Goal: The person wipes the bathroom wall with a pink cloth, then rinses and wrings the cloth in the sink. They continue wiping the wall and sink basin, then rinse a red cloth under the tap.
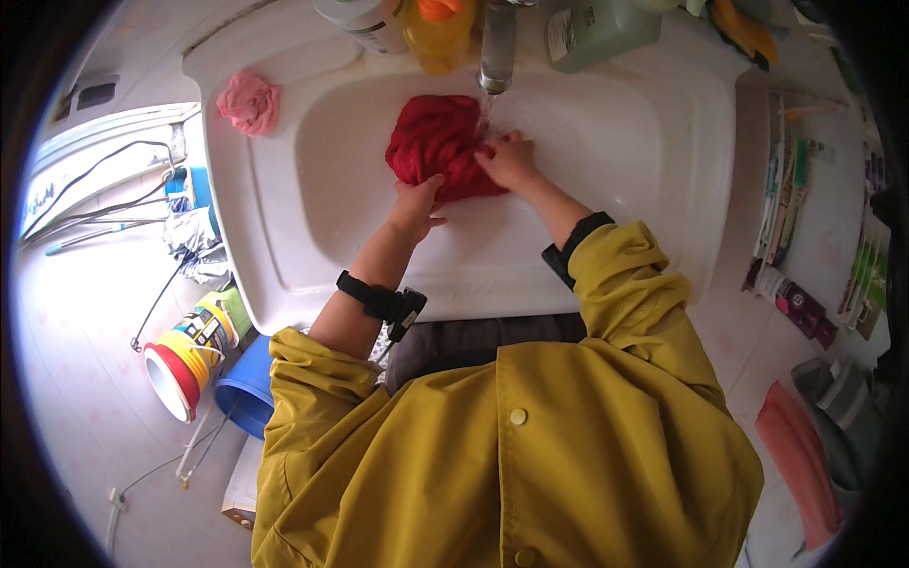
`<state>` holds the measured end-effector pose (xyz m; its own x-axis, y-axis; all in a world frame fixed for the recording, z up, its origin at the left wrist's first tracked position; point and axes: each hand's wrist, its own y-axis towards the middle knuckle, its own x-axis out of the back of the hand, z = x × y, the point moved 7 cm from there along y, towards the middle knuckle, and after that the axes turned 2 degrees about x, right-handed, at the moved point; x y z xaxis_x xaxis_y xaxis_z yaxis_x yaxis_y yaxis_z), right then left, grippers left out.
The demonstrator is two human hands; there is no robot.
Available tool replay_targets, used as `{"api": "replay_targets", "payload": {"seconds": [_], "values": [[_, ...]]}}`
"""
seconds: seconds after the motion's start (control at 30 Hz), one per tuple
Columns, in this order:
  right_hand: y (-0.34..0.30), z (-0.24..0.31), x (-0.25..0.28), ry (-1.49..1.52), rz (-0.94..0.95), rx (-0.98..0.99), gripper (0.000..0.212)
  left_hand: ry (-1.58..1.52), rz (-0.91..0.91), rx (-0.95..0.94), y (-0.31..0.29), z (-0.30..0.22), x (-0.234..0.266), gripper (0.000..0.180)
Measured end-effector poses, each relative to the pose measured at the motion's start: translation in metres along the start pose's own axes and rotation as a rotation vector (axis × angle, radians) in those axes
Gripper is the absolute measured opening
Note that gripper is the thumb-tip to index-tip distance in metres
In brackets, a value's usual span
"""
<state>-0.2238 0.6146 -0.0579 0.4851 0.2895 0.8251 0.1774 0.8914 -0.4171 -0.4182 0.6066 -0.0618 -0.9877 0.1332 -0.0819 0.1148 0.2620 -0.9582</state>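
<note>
A wet, bunched red cloth (434,137) lies in the white sink basin, beside the water running from the metal faucet (497,52). My right hand (511,161) grips the cloth's right side close to the stream, its fingers curled against the fabric. At the lower left edge of the cloth, my left hand (417,204) touches it with its fingers. The left thumb stands apart from the fabric, and the hand looks open. Folds of the cloth partly hide the fingertips of both hands.
A crumpled pink cloth (249,103) rests on the sink's left ledge. Along the back stand a white container (365,21), a yellow bottle (438,36) and a green jug (601,36). A blue bucket (248,386) and a yellow-and-red container (189,355) are at the lower left.
</note>
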Motion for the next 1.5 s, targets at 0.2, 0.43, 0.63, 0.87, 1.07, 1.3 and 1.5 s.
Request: {"api": "replay_targets", "payload": {"seconds": [0.2,0.43,0.63,0.87,1.07,1.3,1.5], "values": [[0.005,-0.043,0.007,-0.010,-0.202,-0.175,0.035,-0.049,0.178,0.006,-0.023,-0.011,-0.022,0.075],[-0.039,0.071,0.043,0.658,-0.056,0.076,0.035,-0.318,0.523,0.116,-0.028,-0.025,-0.058,0.078],[-0.055,0.099,0.075,0.512,-0.417,0.215,0.021,-0.521,0.909,-0.226,-0.016,-0.037,-0.075,0.040],[-0.006,0.005,0.029,0.517,-0.023,-0.032,0.027,-0.059,0.266,-0.534,-0.043,-0.057,-0.051,0.038],[-0.015,-0.015,0.037,1.455,0.246,-0.475,0.055,0.839,0.197,-0.896,-0.092,-0.069,-0.053,0.045],[-0.010,0.024,0.019,1.570,0.448,-0.322,0.046,1.180,0.143,-1.426,-0.142,-0.073,-0.062,0.050],[-0.029,-0.036,0.069,1.245,-0.314,-0.224,0.045,1.390,-0.280,-1.207,-0.120,-0.093,-0.017,0.059]]}}
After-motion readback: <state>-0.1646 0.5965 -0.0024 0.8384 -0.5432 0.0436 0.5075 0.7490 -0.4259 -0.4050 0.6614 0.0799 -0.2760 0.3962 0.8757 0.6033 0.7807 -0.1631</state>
